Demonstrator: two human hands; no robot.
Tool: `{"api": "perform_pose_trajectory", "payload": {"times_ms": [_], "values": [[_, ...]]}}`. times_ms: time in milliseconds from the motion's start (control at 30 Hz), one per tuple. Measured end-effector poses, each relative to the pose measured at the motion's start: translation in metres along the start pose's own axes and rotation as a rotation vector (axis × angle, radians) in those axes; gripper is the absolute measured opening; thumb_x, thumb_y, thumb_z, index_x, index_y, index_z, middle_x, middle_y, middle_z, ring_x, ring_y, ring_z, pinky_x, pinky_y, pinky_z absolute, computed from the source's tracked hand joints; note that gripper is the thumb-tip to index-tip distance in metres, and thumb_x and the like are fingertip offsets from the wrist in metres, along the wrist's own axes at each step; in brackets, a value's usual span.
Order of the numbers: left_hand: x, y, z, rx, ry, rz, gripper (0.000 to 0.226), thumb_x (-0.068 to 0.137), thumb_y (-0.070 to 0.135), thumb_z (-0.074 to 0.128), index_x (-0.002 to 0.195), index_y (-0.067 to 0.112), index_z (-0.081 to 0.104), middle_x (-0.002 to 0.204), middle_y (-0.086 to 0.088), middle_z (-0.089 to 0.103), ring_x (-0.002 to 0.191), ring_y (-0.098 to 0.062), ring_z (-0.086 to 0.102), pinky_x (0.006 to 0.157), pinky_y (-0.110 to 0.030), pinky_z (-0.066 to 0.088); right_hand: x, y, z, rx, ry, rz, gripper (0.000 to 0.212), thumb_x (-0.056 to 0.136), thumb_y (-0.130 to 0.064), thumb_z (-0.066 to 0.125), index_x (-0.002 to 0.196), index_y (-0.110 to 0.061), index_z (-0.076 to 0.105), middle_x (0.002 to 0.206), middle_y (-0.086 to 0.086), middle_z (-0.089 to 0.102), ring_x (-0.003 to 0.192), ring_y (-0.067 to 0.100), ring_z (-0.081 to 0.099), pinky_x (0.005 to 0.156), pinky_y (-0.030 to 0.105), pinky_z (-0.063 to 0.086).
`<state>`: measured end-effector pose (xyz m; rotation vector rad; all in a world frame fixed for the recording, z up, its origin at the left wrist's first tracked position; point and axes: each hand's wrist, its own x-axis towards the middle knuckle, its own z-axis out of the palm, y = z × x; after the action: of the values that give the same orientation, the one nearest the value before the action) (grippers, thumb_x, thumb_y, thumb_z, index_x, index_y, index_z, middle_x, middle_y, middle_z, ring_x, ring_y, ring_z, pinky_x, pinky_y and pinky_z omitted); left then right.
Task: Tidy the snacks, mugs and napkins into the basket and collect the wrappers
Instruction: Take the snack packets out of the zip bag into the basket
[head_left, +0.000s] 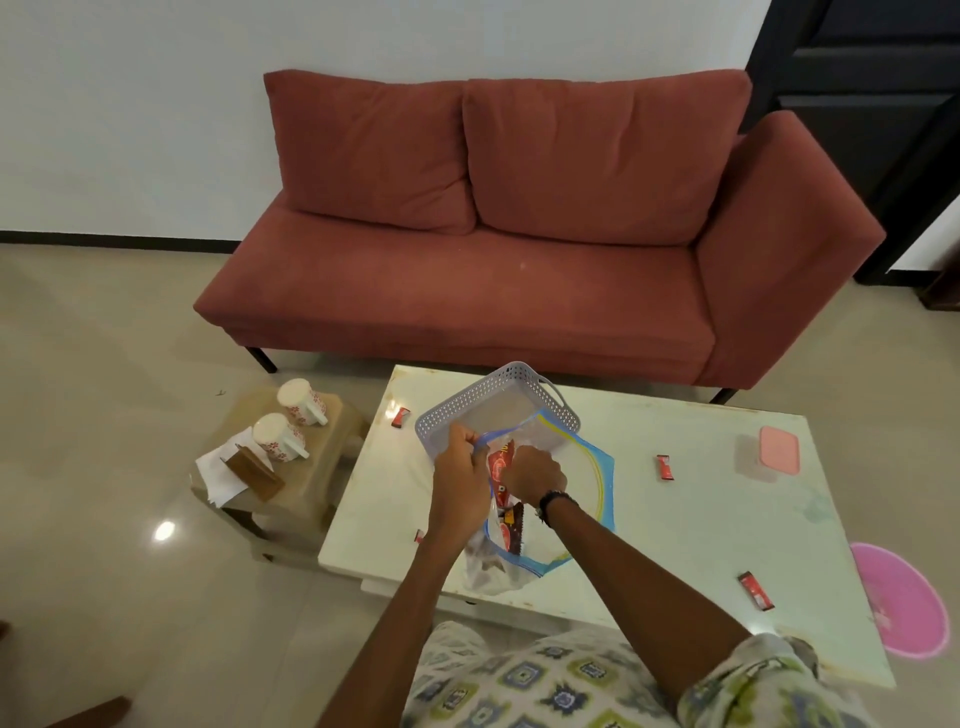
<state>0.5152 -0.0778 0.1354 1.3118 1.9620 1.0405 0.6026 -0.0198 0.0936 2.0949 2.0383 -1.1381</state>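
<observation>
A clear zip bag (576, 493) with a blue and yellow rim hangs open over the white table (675, 519). My left hand (460, 467) pinches the bag's rim at its left edge. My right hand (532, 475) is curled inside the bag's mouth around a red snack packet (500, 465). More red and brown packets (511, 530) lie lower in the bag. A grey perforated basket (498, 389) stands just behind the bag. Small red wrappers lie on the table at the far left (400, 417), the right (664, 467) and the near right (756, 590).
Two white mugs with red flowers (301, 401) (278, 437), white napkins (221, 467) and a brown holder (254, 470) sit on a low stool to the left. A pink-lidded box (774, 457) stands at the table's right. A red sofa (519, 234) is behind; a pink mat (904, 597) lies on the floor.
</observation>
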Motion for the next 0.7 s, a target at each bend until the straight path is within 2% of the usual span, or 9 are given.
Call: {"api": "perform_pose_trajectory", "payload": {"times_ms": [167,300,400,533,600,700], "values": [[0.004,-0.010,0.006,-0.019,0.038,-0.068,0.005,0.098,0.021,0.041,0.096,0.017,0.041,0.099,-0.009,0.062,0.086,-0.021,0.064,0.062,-0.013,0.048,0.000,0.000,0.002,-0.066,-0.020,-0.127,0.027,0.092,-0.016,0.046,0.111,0.000,0.057,0.118,0.019,0.062,0.110,0.035,0.057,0.087,0.037,0.046],[0.013,-0.018,0.007,-0.075,0.069,-0.164,0.010,0.099,0.023,0.039,0.099,0.013,0.043,0.102,-0.013,0.062,0.092,-0.026,0.065,0.072,-0.029,0.055,-0.007,-0.007,-0.017,-0.085,0.000,-0.271,0.016,0.092,-0.018,0.046,0.092,-0.005,0.057,0.104,0.019,0.066,0.084,0.029,0.053,0.069,0.034,0.036],[0.024,-0.021,0.008,-0.114,0.087,-0.233,0.012,0.099,0.027,0.039,0.096,0.015,0.039,0.101,-0.013,0.062,0.094,-0.031,0.065,0.080,-0.039,0.056,-0.008,-0.008,-0.043,-0.031,0.063,-0.325,0.010,0.088,-0.010,0.046,0.078,-0.011,0.044,0.087,0.016,0.060,0.082,0.030,0.054,0.066,0.030,0.033],[0.046,-0.013,0.008,-0.200,0.084,-0.314,0.013,0.100,0.026,0.037,0.098,0.013,0.039,0.105,-0.014,0.060,0.095,-0.027,0.064,0.074,-0.031,0.052,-0.008,-0.010,-0.082,0.059,0.166,-0.355,0.014,0.092,-0.014,0.049,0.079,-0.013,0.042,0.087,0.015,0.061,0.076,0.026,0.049,0.057,0.030,0.035],[0.061,-0.010,0.009,-0.239,0.112,-0.351,0.021,0.100,0.025,0.036,0.101,0.006,0.043,0.106,-0.017,0.060,0.097,-0.029,0.062,0.074,-0.032,0.050,-0.005,-0.016,-0.101,0.115,0.214,-0.369,0.016,0.092,-0.020,0.051,0.080,-0.013,0.043,0.082,0.013,0.061,0.076,0.029,0.055,0.060,0.035,0.042],[0.087,-0.004,0.008,-0.245,0.161,-0.412,0.037,0.099,0.031,0.035,0.110,-0.003,0.046,0.112,-0.024,0.061,0.104,-0.038,0.060,0.087,-0.044,0.051,0.004,-0.028,-0.126,0.136,0.297,-0.408,0.013,0.091,-0.020,0.049,0.081,-0.014,0.044,0.073,0.009,0.057,0.072,0.034,0.053,0.065,0.036,0.042]]}}
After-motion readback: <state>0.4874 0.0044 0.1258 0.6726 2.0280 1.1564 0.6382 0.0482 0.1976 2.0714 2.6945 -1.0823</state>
